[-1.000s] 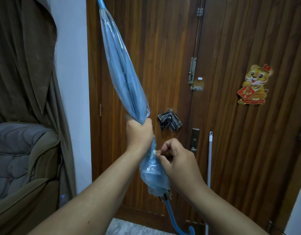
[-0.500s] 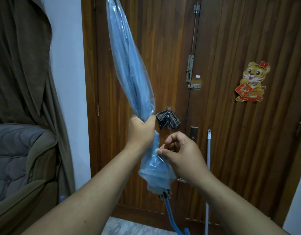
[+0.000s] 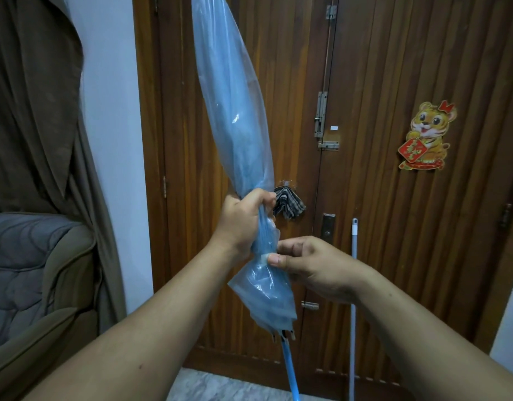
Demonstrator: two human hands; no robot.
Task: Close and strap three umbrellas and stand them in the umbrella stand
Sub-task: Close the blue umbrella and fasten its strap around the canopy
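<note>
I stand close to the wooden door [image 3: 379,198], with the white wall [image 3: 113,140] and the brown curtain [image 3: 38,111] on my left and the grey armchair [image 3: 26,270] at the lower left edge. A pale broom handle [image 3: 354,270] leans against the door just right of my hands, and a checked cloth [image 3: 288,202] hangs on the door behind my left fist. A strip of marble floor [image 3: 220,386] shows at the foot of the door; the free room is mostly between the armchair and the door.

Compared with a second ago, the blue umbrella [image 3: 235,111] stands a little further right and more upright in my view, and my right hand has slid lower down the canopy, away from my left fist.

My left hand [image 3: 243,221] is clamped in a full fist round the gathered canopy at its narrow waist, holding the umbrella up in the air in front of the door, tip up beyond the top edge, blue shaft pointing down to the floor. My right hand [image 3: 313,267] pinches something small and pale at the canopy's side between thumb and curled fingers, just below the left; I cannot tell whether it is the strap.
</note>
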